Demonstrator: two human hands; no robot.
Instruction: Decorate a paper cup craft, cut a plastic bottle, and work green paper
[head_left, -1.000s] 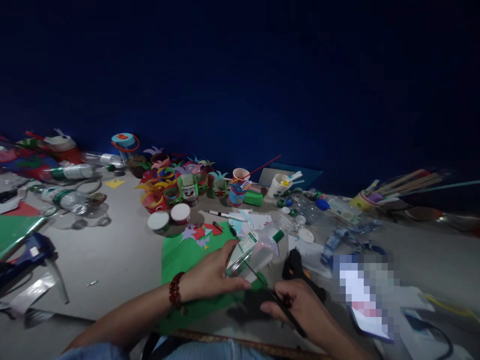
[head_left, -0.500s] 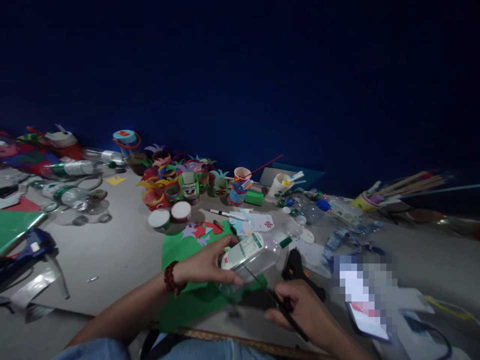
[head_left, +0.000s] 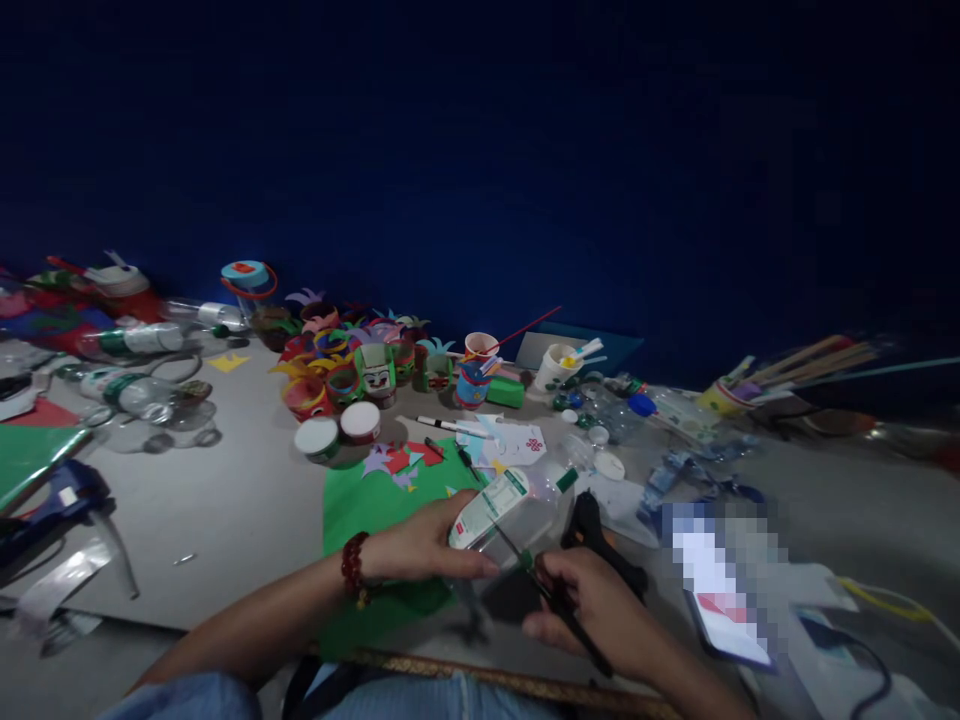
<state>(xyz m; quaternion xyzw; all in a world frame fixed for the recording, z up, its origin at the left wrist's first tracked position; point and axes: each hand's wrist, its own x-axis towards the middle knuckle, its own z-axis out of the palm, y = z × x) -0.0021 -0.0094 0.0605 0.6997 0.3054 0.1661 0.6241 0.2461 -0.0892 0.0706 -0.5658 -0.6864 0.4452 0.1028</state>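
My left hand (head_left: pixel 431 535) is wrapped round a clear plastic bottle (head_left: pixel 536 510) with a white and green label, which lies tilted above a green paper sheet (head_left: pixel 360 505). In my right hand (head_left: pixel 585 605) is a knife (head_left: pixel 574 625) with a long black handle and a thin blade. The blade's tip lies against the bottle's side, beside the label; whether it has pierced the plastic I cannot tell. A black glue gun (head_left: pixel 600 535) rests just behind my right hand. Red and purple paper scraps (head_left: pixel 405 460) lie on the green sheet.
Several decorated paper cups (head_left: pixel 375 370) stand at the back, with two lidded tubs (head_left: pixel 360 422) before them. A lit phone (head_left: pixel 727 610) is at right. More plastic bottles (head_left: pixel 139 390) and a blue glue gun (head_left: pixel 71 500) lie at left. A cup of sticks (head_left: pixel 724 397) stands far right.
My left hand and the bottle have shifted slightly right and down. The knife stays at the bottle's side, with my right hand a little closer to the bottle.
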